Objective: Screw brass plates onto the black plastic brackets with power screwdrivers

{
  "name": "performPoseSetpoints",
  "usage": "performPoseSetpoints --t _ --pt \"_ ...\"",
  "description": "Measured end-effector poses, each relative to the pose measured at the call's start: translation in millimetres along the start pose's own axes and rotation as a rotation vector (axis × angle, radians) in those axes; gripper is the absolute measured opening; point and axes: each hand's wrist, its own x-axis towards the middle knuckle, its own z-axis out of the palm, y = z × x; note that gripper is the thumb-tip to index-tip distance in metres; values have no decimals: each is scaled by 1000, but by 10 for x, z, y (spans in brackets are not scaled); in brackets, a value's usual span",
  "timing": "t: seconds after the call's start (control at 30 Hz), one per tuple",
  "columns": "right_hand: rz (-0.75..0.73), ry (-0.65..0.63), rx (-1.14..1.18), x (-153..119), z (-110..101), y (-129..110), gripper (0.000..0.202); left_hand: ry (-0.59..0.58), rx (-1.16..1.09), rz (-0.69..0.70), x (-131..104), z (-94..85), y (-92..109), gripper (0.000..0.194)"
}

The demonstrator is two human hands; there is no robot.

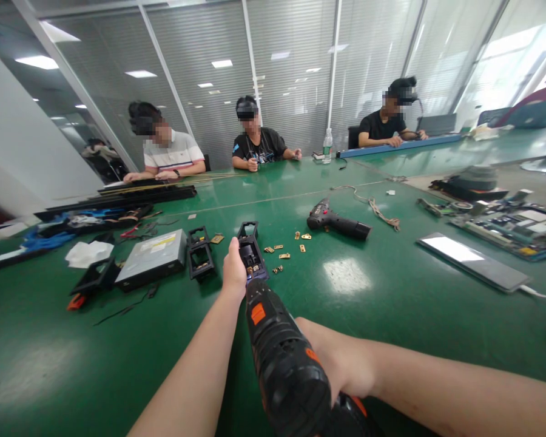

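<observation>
My right hand (332,352) is wrapped round the grip of a black and orange cordless drill (282,358), whose nose points away from me. At the far end of the drill, my left hand (234,267) grips the left side of a black plastic frame (260,261) with small brass parts inside it. The drill's chuck hides the near edge of the frame, so I cannot tell if the bit touches it. Small brass plates (284,256) lie just right of the frame. More black plastic frames (201,261) stand to its left.
A second cordless drill (337,221) lies beyond the brass plates. To the left sits a silver disc drive (155,258); to the right, a tablet (475,261) with a cable and circuit boards (519,221). Several people sit across the green table (391,364), near a water bottle (327,145).
</observation>
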Motion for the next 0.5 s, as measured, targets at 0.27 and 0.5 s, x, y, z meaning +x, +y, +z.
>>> performPoseSetpoints --t 0.27,0.5 --pt "12 54 -21 -6 31 -89 84 41 -6 -13 -80 66 57 59" --pt "55 144 5 78 60 -160 79 56 11 -40 -183 114 163 57"
